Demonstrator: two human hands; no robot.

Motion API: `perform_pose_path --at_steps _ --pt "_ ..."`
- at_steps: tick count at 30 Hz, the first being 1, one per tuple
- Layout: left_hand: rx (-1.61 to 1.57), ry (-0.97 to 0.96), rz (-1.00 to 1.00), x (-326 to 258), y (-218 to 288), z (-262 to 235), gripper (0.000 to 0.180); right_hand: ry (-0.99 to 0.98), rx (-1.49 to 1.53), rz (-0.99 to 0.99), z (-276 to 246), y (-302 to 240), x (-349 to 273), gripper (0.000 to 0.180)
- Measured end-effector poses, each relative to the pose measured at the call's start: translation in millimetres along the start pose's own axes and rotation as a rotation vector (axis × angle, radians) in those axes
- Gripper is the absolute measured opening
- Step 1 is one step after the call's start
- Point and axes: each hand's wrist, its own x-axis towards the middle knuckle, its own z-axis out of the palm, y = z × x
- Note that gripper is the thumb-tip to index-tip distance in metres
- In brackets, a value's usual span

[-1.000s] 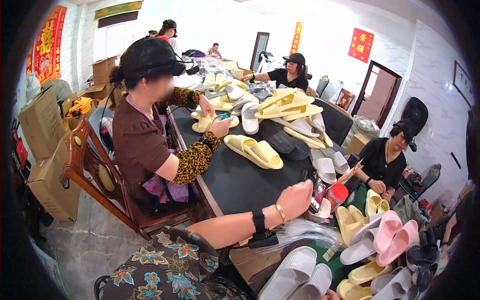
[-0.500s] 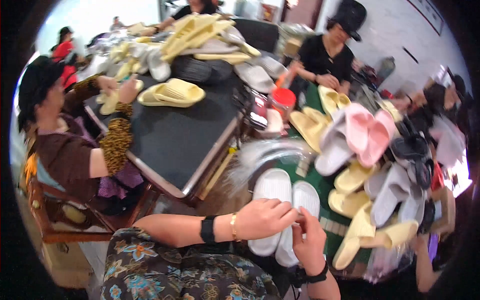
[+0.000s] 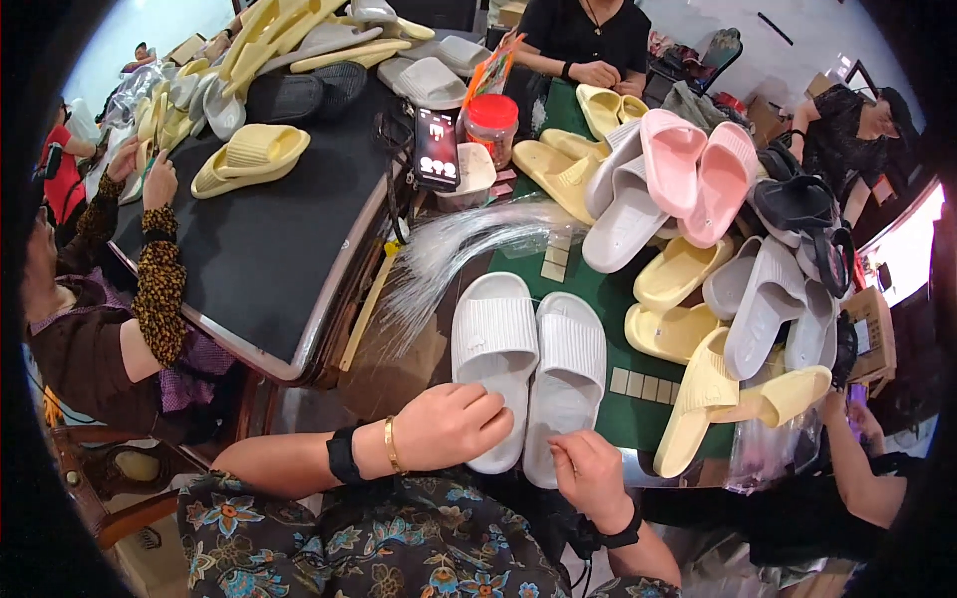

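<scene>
Here the pale grey slippers (image 3: 568,344) are laid side by side at the green worktop's (image 3: 638,424) near edge, toes pointing away. Over their heels, the left hand (image 3: 449,424) is curled nearly closed, the right hand (image 3: 595,478) pinched; whether anything's gripped can't be told. Across the left edge, clear strands (image 3: 449,264) are fanned.

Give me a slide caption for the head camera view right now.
Left hand and right hand above pale slippers, with clear strands and pink slippers beyond.
</scene>
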Motion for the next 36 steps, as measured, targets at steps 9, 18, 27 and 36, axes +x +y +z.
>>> perform_pose_path --at_steps 9,18,27,36 --pt "-0.314 -0.296 0.130 -34 4 26 0.023 -0.238 0.011 -0.173 4 -14 -12 0.013" --pt "-0.307 -0.224 0.123 -28 -5 11 0.019 -0.072 -0.024 -0.153 -18 -34 -2 0.018" --pt "-0.359 -0.331 0.128 -50 1 19 0.018 -0.434 0.081 -0.151 7 -30 -28 0.011" --pt "-0.269 -0.226 0.081 -26 -13 36 0.012 -0.355 0.012 -0.137 8 -9 -1 0.010"
